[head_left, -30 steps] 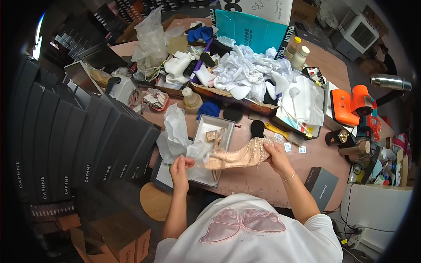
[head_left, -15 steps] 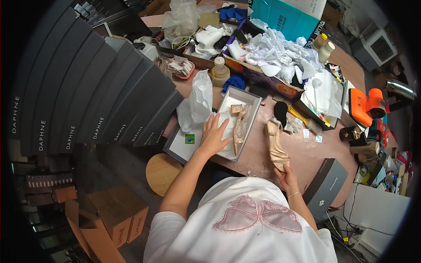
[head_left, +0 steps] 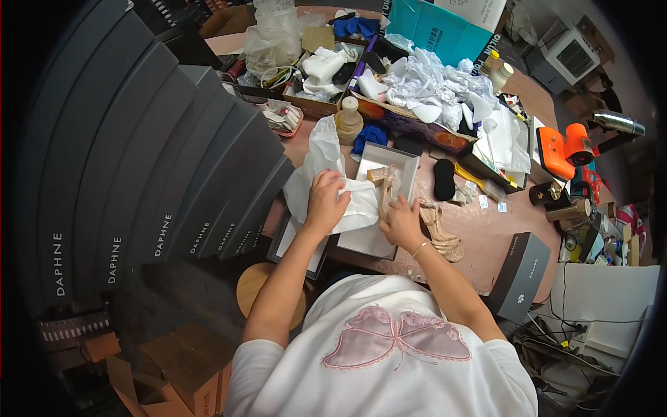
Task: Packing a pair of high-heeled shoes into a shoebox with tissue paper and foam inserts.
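Observation:
An open shoebox [head_left: 368,241] lies on the table in front of me, with a gold high-heeled sandal [head_left: 387,186] inside. My right hand [head_left: 401,224] reaches over the box's right side, its fingers closed on the front part of that sandal. White tissue paper [head_left: 360,208] is gathered in my left hand [head_left: 326,203] and spreads over the left side of the box. To the right of my right hand, a second gold sandal [head_left: 445,240] rests on the table. The grey box lid [head_left: 292,240] is partly hidden beneath the paper and my left forearm.
Tall stacked grey shoeboxes [head_left: 180,139] fill the left. A box of crumpled white paper [head_left: 438,83] stands behind, beside a glue bottle [head_left: 349,121]. At right are a yellow-handled brush [head_left: 479,181], an orange device [head_left: 556,153] and a closed grey shoebox [head_left: 521,274].
My left hand has taken hold of the tissue paper and drawn it over the box. My right hand has let go of the second sandal on the table and moved left to the boxed one.

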{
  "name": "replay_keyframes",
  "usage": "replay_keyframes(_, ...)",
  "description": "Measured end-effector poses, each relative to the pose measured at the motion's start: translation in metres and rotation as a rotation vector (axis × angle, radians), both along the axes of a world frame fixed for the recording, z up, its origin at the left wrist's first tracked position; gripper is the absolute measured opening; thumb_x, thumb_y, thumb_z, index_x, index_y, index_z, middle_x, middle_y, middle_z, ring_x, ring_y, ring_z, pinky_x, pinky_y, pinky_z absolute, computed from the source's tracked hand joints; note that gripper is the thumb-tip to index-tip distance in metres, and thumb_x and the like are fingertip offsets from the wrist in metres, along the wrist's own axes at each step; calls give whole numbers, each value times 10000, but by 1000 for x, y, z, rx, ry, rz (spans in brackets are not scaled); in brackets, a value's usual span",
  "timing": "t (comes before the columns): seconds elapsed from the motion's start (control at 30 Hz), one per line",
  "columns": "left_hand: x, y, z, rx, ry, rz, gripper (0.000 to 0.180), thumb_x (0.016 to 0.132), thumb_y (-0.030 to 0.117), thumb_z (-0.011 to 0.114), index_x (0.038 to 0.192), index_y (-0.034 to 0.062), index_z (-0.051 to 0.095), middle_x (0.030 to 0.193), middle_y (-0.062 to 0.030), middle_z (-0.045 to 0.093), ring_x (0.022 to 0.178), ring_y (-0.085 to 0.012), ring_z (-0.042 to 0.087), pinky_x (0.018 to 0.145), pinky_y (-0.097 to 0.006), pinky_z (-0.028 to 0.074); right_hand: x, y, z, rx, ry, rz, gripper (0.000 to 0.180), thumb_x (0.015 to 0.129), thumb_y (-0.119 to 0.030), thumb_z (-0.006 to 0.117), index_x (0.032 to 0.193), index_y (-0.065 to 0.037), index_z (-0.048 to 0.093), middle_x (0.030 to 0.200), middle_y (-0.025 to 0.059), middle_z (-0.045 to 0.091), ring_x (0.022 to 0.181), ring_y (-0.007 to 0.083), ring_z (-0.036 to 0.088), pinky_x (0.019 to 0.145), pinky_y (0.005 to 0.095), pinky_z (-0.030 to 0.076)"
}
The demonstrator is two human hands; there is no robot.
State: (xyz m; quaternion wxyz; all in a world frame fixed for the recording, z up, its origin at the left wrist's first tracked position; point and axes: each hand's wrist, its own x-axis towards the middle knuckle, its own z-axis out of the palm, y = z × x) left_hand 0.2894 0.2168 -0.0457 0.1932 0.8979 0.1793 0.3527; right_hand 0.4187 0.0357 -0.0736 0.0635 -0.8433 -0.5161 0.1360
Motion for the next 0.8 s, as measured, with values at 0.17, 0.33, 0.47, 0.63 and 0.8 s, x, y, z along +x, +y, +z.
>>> replay_keyframes(0.17,-29,28,9,-1720,-556,54,276,869,238,629,1060,46,581,961,-59,618,829,-172,634,736,-318,527,42,-28,53,533,1088,-472,329,884,-209,577,1084,47,632,966,67,668,870,151,627,778,247,480)
replay_keyframes(0.33,-63,5,27,-1654,-77,-546,736,822,439,679,1373,82,347,1128,-81,608,1042,-212,608,878,-373,519,60,-98,90,915,1195,-671,330,907,-173,542,1144,52,585,993,64,651,883,103,613,761,223,482)
replay_keyframes(0.47,-60,-93,-6,-1111,938,-765,831,843,537,616,1447,50,318,1397,-221,435,1301,-330,419,1073,-373,322,59,-139,99,983,1199,-734,328,900,-161,536,1134,64,575,980,72,650,877,107,620,766,227,488)
replay_keyframes(0.63,-17,-104,8,-919,1090,-758,604,822,512,648,1181,27,619,1179,-196,599,1092,-351,556,951,-342,409,53,-188,74,913,1271,-752,335,888,-185,543,1105,67,580,958,77,653,831,107,630,729,226,502)
replay_keyframes(0.8,-16,-124,26,-733,229,-500,265,679,61,761,815,34,535,1039,-133,552,1003,-315,554,829,-357,457,45,-209,72,911,1290,-800,348,872,-202,548,1088,69,583,930,80,661,775,109,641,670,220,515)
